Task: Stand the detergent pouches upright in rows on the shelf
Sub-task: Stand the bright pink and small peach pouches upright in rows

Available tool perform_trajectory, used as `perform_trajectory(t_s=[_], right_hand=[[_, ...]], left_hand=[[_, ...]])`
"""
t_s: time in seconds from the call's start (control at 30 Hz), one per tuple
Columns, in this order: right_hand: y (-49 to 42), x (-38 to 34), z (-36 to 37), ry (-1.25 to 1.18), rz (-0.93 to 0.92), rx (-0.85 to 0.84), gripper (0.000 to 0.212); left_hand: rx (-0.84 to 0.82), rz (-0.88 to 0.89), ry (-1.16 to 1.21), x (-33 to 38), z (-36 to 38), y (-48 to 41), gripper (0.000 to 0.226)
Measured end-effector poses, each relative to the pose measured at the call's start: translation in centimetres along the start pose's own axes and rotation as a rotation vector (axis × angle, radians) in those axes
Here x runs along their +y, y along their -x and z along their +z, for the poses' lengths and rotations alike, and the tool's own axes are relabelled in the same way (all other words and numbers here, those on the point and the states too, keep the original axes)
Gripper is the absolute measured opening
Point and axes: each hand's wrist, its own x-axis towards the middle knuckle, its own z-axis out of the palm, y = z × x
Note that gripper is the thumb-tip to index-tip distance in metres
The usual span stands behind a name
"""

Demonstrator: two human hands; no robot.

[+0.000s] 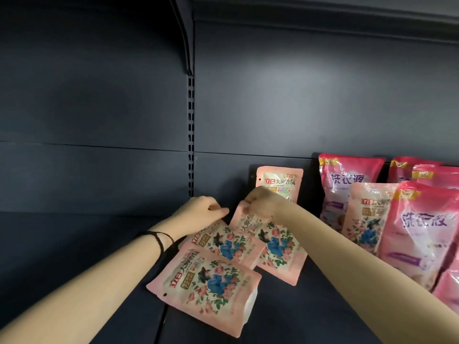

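Lies open over the shelf [74, 249] left of the slotted post [190, 145]. Meets three overlapping pouches [211, 281] at centre, with one upright pouch [280, 180] behind them by the back panel. Ends rightward at standing pouches [422, 232] (packed close, front to back).

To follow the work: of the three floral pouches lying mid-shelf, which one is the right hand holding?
The rightmost pouch: the right hand pinches its top edge. The other two lie to its left, outside that grip.
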Motion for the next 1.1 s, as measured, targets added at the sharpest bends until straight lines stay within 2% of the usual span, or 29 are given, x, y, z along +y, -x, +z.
perform_trajectory(t_s=[0.13, 0.27, 0.33, 0.43, 0.63, 0.7, 0.77, 0.87, 0.9, 1.0, 1.1], right_hand=[[1.8, 1.6, -2.1, -0.457, 0.045, 0.272, 0.020], [3.3, 3.6, -3.6, -1.071, 0.010, 0.466, 0.007], [3.7, 4.4, -3.3, -1.233, 0.011, 0.560, 0.003], [4.0, 5.7, -2.1, -1.334, 0.036, 0.631, 0.005], [4.3, 7.4, -1.5, -1.146, 0.061, 0.734, 0.013], [4.5, 7.3, -2.2, -0.906, 0.006, 0.832, 0.019], [4.7, 7.0, -3.0, -0.548, -0.064, 0.889, 0.026], [5.1, 5.9, -3.9, 0.055, -0.107, 0.841, 0.026], [5.3, 5.4, -4.2, 0.188, -0.159, 0.810, 0.025], [6.3, 4.3, -5.4, 0.281, -0.404, 0.642, 0.021], [6.8, 3.7, -6.9, 0.427, -0.486, 0.521, 0.020]], left_hand=[[0.004, -0.115, 0.425, 2.4, 0.2, -0.4, 0.035], [-0.063, -0.127, 0.658, 5.0, 1.5, -0.6, 0.026], [-0.070, -0.079, 0.678, 6.3, 2.6, -0.7, 0.023], [0.004, 0.009, 0.531, 7.4, 4.5, -1.0, 0.018], [0.003, 0.039, 0.504, 7.4, 7.0, -1.3, 0.022], [-0.001, 0.044, 0.517, 7.5, 7.3, -1.5, 0.019], [-0.017, 0.068, 0.506, 7.9, 7.5, -1.6, 0.019], [-0.027, 0.107, 0.422, 8.6, 7.9, -1.5, 0.021], [-0.031, 0.111, 0.367, 8.8, 7.9, -1.5, 0.019], [-0.009, 0.128, 0.077, 8.9, 6.6, -1.0, 0.021], [0.041, 0.189, -0.267, 7.8, 3.4, 0.6, 0.020]])
